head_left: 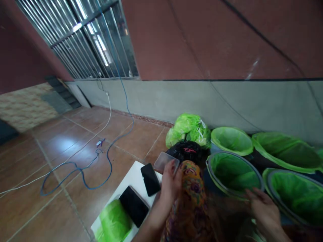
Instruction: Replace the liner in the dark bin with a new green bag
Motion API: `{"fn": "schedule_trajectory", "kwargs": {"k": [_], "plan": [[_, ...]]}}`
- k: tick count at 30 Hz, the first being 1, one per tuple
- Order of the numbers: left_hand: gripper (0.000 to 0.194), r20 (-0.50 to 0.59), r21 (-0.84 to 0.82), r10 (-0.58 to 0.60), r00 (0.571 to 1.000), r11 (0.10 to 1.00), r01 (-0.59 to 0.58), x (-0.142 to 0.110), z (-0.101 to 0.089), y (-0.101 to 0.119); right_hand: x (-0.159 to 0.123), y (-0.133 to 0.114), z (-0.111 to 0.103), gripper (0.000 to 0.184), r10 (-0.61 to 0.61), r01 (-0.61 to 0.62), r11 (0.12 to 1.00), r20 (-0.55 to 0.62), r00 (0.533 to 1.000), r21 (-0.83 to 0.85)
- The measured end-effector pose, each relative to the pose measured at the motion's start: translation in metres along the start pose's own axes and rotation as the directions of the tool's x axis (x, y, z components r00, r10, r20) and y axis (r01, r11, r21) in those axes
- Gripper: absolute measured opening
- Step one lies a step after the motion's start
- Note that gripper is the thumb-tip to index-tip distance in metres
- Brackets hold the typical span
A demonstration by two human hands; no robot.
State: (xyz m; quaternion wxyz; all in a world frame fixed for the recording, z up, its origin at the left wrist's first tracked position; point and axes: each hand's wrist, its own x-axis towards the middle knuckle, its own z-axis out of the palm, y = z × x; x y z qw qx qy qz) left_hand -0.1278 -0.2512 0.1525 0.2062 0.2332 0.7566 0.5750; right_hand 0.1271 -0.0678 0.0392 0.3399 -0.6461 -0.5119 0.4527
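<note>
My left hand [172, 181] is closed at the edge of a shallow clear plastic container [161, 160], beside the knee in patterned cloth [193, 185]. My right hand [263, 206] is blurred, with its fingertips at the near rim of a bucket [234, 173] lined with a green bag. Whether those fingers grip the rim or liner I cannot tell. Left of my left hand, two black phones [150, 179] [134, 205] lie on a white surface [128, 173], next to a roll of green plastic bags [114, 220].
More green-lined bins stand at the right: a round one [231, 139], a wide one [287, 151] and a near one [297, 191]. Tied green bags [186, 124] and a black bag [184, 153] sit by the wall. A blue cable [109, 164] and a white cable [83, 149] cross the tiles.
</note>
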Motion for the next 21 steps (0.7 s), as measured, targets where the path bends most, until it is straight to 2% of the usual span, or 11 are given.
{"fn": "schedule_trajectory", "kwargs": {"k": [1,3,5,6,9,10,12,13,15,18,21], "plan": [[0.051,-0.062,-0.011,-0.074,0.995,0.997,0.074,-0.002,-0.025,-0.015,-0.011,-0.019,0.006,0.068,-0.005,0.004,0.999,0.018,1.0,0.048],[0.048,-0.16,-0.037,-0.195,0.968,0.981,0.192,-0.008,-0.068,-0.047,-0.04,-0.06,0.022,0.064,-0.102,0.089,0.992,0.145,0.984,0.092],[0.048,-0.259,-0.05,-0.295,0.92,0.955,0.293,-0.017,-0.101,-0.072,-0.077,-0.094,0.044,0.055,-0.208,0.178,0.977,0.324,0.923,0.12],[0.049,-0.308,-0.061,-0.334,0.891,0.942,0.331,-0.022,-0.113,-0.08,-0.098,-0.107,0.057,0.051,-0.238,0.208,0.971,0.432,0.87,0.117],[0.053,-0.323,-0.123,-0.411,0.853,0.911,0.392,-0.03,-0.13,-0.092,-0.162,-0.124,0.099,0.037,-0.273,0.328,0.942,0.73,0.627,0.072],[0.054,-0.303,-0.143,-0.429,0.851,0.904,0.404,-0.03,-0.131,-0.093,-0.182,-0.123,0.113,0.036,-0.261,0.375,0.926,0.78,0.569,0.036],[0.058,-0.268,-0.17,-0.457,0.848,0.889,0.425,-0.028,-0.13,-0.093,-0.213,-0.114,0.14,0.043,-0.236,0.484,0.875,0.879,0.414,0.006],[0.06,-0.253,-0.18,-0.469,0.846,0.882,0.435,-0.027,-0.129,-0.093,-0.224,-0.108,0.153,0.048,-0.251,0.539,0.842,0.889,0.382,0.006],[0.064,-0.242,-0.192,-0.491,0.837,0.87,0.455,-0.022,-0.128,-0.096,-0.237,-0.095,0.177,0.055,-0.261,0.604,0.796,0.878,0.401,-0.039],[0.068,-0.24,-0.208,-0.523,0.817,0.85,0.483,-0.016,-0.13,-0.104,-0.239,-0.081,0.206,0.06,-0.238,0.614,0.773,0.823,0.516,-0.161],[0.071,-0.216,-0.23,-0.555,0.803,0.828,0.511,-0.01,-0.13,-0.112,-0.233,-0.073,0.227,0.056,-0.181,0.546,0.804,0.777,0.603,-0.236]]}}
